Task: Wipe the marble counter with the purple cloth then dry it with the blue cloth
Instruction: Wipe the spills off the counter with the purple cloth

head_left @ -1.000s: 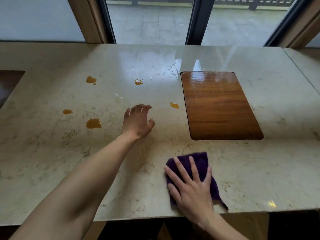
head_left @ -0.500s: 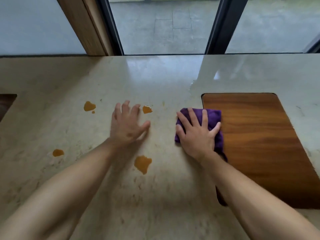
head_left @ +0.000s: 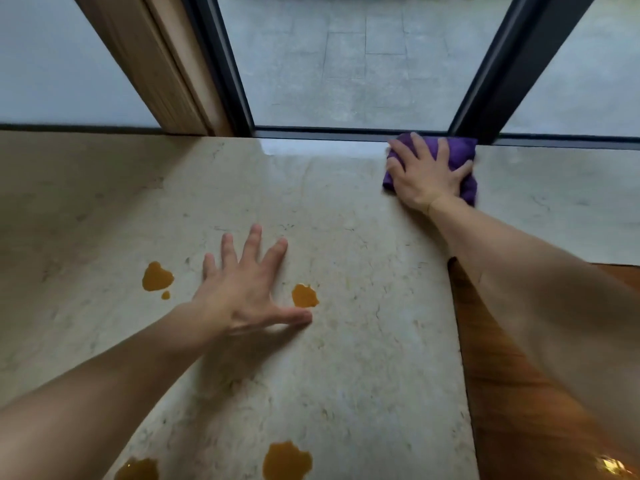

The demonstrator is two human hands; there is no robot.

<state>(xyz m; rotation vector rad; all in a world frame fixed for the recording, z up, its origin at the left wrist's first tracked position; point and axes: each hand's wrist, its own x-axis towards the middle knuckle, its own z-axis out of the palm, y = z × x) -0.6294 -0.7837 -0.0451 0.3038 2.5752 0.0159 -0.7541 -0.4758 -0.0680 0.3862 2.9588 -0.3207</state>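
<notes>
Purple cloth under right hand, fingers spread flat; left hand splayed empty among orange spills.

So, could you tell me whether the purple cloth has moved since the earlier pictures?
Yes. The purple cloth, under the right hand, has gone away from the person, from beside the wooden inset to the counter's far edge at the window frame.
</notes>
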